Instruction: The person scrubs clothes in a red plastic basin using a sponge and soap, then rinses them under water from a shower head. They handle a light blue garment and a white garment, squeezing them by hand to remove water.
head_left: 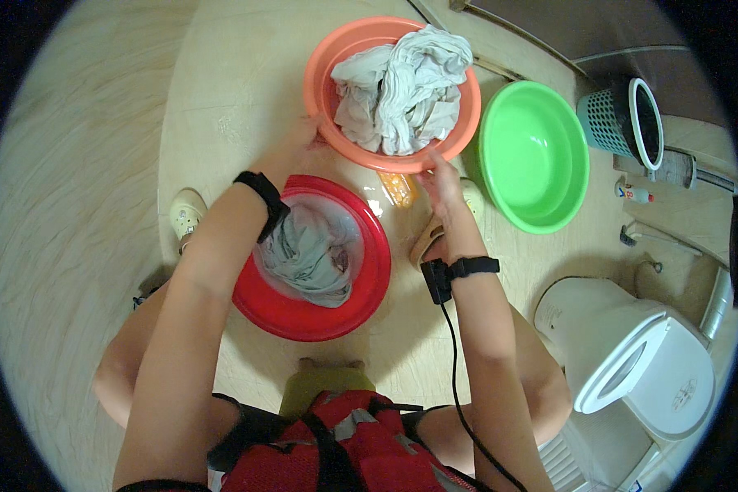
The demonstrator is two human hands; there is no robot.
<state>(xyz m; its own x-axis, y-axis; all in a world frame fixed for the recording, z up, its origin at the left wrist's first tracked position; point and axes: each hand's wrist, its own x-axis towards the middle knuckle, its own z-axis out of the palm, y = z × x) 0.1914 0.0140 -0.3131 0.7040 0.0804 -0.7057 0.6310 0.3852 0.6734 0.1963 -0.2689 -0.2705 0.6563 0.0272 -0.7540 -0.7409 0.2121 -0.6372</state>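
An orange plastic basin (381, 162) heaped with wet white cloth (409, 86) stands at the top middle. At its lower left edge is my left hand (310, 132), blurred, its fingers partly hidden; whether it grips the rim is not clear. My right hand (436, 175) holds the basin's near rim, fingertips over the edge. Nearer to me, between my feet, a red plastic basin (320, 323) holds greyish cloth (310, 252) in cloudy water. A yellow-orange translucent object (397, 189) lies on the wet floor just below the orange basin.
A green basin (532, 154) stands right of the orange one. Beyond it are a mesh waste bin (609, 123) with a black liner, a small bottle (633, 193) and a brush (658, 237). A white toilet (615, 344) is at lower right. A cable hangs from my right wrist strap.
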